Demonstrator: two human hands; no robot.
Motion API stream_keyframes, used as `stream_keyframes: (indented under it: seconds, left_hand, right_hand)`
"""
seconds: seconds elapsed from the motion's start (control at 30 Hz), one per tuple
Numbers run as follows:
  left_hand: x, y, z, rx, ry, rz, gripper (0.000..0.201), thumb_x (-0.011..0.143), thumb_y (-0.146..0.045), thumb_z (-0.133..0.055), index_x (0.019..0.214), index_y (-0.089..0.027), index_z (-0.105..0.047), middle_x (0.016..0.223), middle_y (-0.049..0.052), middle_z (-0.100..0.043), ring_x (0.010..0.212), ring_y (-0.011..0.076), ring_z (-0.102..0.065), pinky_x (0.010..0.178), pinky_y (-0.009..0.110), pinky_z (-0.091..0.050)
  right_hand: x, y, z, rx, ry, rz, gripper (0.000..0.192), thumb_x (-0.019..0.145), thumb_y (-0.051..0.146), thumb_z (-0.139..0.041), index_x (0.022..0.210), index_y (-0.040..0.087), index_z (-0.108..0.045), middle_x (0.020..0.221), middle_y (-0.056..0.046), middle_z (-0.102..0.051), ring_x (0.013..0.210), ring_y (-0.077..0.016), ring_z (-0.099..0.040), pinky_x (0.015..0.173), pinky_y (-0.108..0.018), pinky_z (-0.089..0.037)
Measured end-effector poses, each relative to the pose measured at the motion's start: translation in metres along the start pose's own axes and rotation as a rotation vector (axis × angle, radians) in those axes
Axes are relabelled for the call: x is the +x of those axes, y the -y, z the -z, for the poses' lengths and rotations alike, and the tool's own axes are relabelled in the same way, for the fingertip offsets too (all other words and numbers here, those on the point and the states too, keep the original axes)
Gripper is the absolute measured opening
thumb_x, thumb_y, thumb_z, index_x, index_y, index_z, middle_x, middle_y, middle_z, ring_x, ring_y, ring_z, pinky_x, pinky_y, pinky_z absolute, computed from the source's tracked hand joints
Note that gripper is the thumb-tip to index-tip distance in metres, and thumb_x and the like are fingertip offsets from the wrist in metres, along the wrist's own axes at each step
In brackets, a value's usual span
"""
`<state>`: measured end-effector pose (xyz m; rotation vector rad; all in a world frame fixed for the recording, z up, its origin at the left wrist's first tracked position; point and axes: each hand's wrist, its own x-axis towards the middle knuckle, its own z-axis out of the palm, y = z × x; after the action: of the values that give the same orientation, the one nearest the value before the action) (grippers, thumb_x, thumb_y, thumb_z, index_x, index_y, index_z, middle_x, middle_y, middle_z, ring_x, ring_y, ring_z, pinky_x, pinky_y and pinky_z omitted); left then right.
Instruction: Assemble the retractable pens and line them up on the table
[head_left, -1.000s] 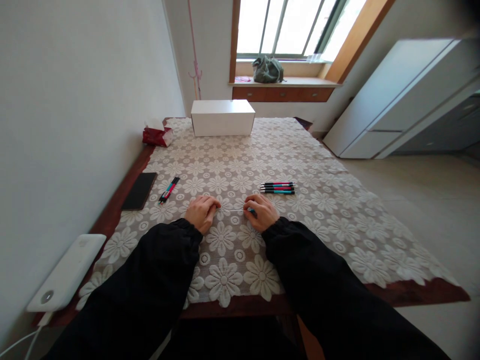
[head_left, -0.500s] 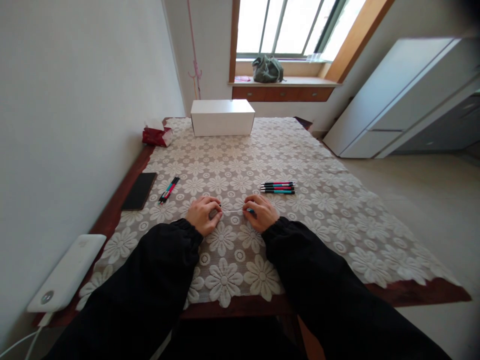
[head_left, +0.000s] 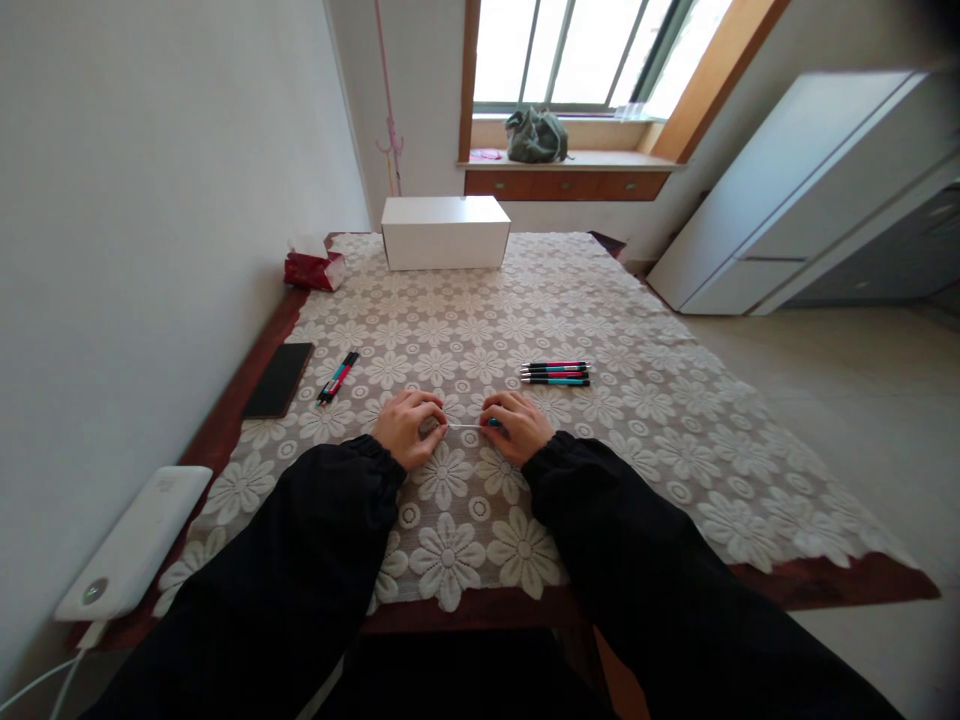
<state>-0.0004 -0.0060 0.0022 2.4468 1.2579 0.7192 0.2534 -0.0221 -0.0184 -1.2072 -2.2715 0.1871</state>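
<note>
while both of my hands rest on the lace tablecloth (head_left: 600,420), a thin white refill (head_left: 463,427) runs between them, lying level and crosswise just above the cloth. my left hand (head_left: 405,428) pinches its left end with curled fingers; my right hand (head_left: 516,427) is closed on a teal pen barrel (head_left: 493,423), which meets the refill's right end. the two hands sit close together, side by side, with only the short bare stretch of refill showing between them.

counting what else is laid out: one group of pens (head_left: 556,374) lies just beyond my right hand, side by side; i make out about four, though they are too small to be sure. a second small bunch of pens (head_left: 338,377) lies off to the left of my left hand, two or three, i cannot tell which. one dark phone (head_left: 278,380) sits near the table's left edge, one white box (head_left: 445,232) at the far end, one red tissue pack (head_left: 313,268) beside it, and one white charger (head_left: 135,545) by the wall.

compared with a second ago, my right hand has slid a little leftward toward the left one, so the visible gap has narrowed slightly; both piles of pens lie as they did.
</note>
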Motion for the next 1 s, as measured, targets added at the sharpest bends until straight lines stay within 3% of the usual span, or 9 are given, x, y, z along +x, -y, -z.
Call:
stream_keyframes:
  seconds: [0.53,1.0]
  left_hand:
    - [-0.0005,0.0019,-0.0021,-0.008,-0.012,-0.060,0.003,0.081,-0.025,-0.072,0.079,-0.024,-0.071,0.119,0.004,-0.070,0.116,0.0272,-0.060,0.108,0.049,-0.044]
    - [-0.0005,-0.0025,0.0019,0.021,-0.012,-0.003,0.002,0.078,-0.023,-0.069,0.078,-0.023,-0.071,0.118,0.004,-0.071,0.117,0.0281,-0.059,0.105,0.049,-0.044]
  right_hand:
    - [0.0013,0.0025,0.0019,-0.008,0.045,-0.006,0.003,0.088,0.021,-0.064,0.086,0.023,-0.064,0.105,-0.007,-0.068,0.103,-0.0246,-0.057,0.092,-0.040,-0.046]
    - [0.0001,0.0049,0.0027,-0.058,0.044,-0.096,0.005,0.085,0.018,-0.061,0.086,0.022,-0.062,0.108,-0.006,-0.067,0.104,-0.0242,-0.057,0.091,-0.039,-0.046]
